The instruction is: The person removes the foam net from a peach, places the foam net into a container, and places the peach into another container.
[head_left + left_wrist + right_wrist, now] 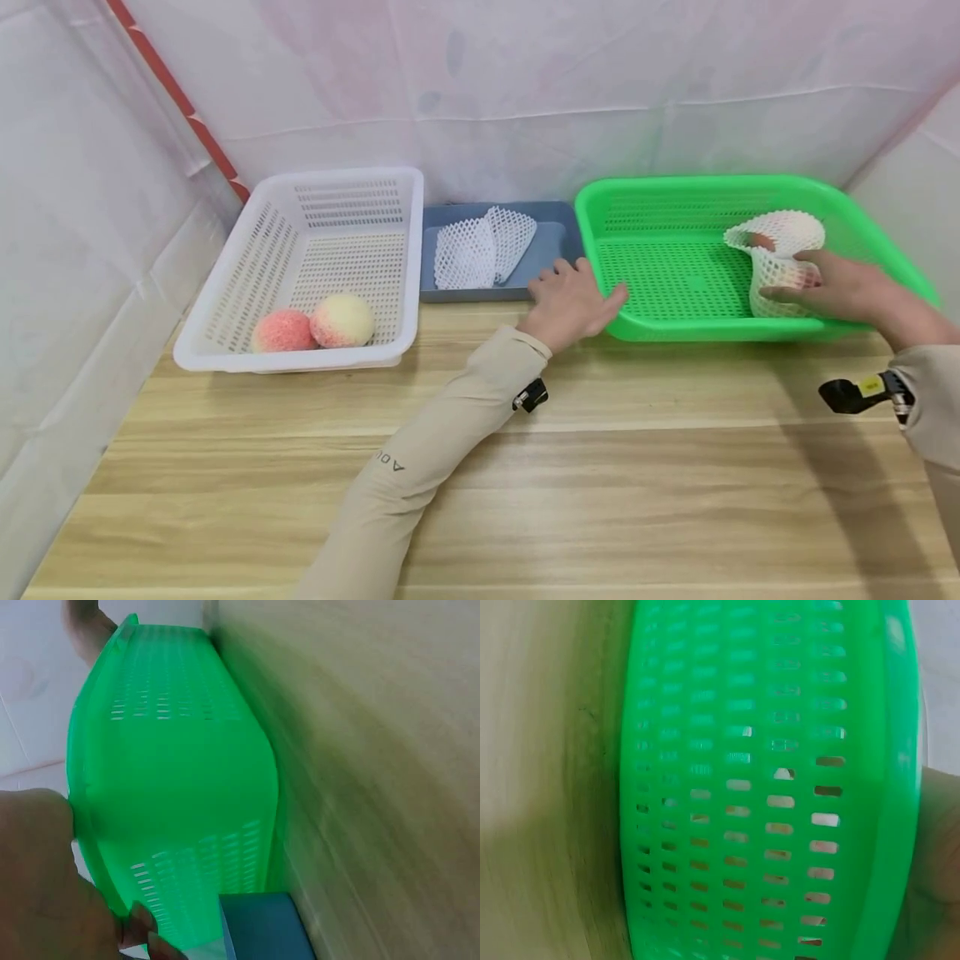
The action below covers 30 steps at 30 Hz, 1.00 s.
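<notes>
In the head view my right hand (847,287) reaches into the green basket (697,327) and grips a peach in a white foam net (772,283), thumb on the near side. Just behind it lies a second white foam net (798,229), with a pinkish round shape showing through. My left hand (566,300) is at the basket's near left corner, fingers spread and loosely bent, thumb over the rim. The left wrist view shows this hand (45,862) beside the green rim. Mostly the basket's wall (727,780) fills the right wrist view, hiding the right hand's grip.
A white basket (408,250) at the left holds a pink peach (285,332) and a cream-coloured peach (342,320). Between the baskets stands a blue-grey tray (551,242) with empty foam nets (465,254). Wooden tabletop (637,483) lies in front; draped sheeting encloses the back and sides.
</notes>
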### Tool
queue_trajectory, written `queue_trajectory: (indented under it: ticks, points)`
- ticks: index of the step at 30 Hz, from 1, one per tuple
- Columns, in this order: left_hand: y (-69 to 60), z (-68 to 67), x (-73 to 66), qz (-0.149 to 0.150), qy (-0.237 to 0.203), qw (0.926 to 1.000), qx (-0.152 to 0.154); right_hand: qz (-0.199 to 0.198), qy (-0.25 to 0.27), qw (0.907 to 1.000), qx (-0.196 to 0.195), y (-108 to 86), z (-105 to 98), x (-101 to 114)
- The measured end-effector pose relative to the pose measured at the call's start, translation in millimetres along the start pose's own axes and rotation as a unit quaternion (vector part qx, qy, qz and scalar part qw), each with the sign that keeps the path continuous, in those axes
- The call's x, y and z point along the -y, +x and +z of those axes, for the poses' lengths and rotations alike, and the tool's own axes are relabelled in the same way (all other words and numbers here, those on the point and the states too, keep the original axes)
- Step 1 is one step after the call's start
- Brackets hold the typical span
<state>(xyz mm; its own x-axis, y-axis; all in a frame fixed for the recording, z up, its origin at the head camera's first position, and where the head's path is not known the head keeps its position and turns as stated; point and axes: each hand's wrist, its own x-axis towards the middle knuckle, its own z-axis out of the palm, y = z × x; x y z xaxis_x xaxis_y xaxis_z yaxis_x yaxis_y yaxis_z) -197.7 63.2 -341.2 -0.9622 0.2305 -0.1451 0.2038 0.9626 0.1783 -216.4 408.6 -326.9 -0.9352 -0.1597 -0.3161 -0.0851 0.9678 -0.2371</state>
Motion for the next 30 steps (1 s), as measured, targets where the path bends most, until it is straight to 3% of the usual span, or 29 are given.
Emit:
queue_trajectory:
  ticks: [4, 13, 30]
  points:
    - [3.9, -1.0, -0.1, 0.007, 0.012, 0.9999, 0.007, -0.016, 0.018, 0.9996, 0.015, 1.4, -1.4, -0.3]
    - [6.0, 4.1, 4.1, 0.04, 0.041, 0.9973, -0.047, -0.043, 0.046, 0.998, 0.011, 4.8, 3.2, 2.4]
    - [5.7, 7.8, 6.6, 0.051, 0.003, 0.9975, -0.049, -0.025, 0.024, 0.9994, 0.011, 9.5, 4.4, 3.3]
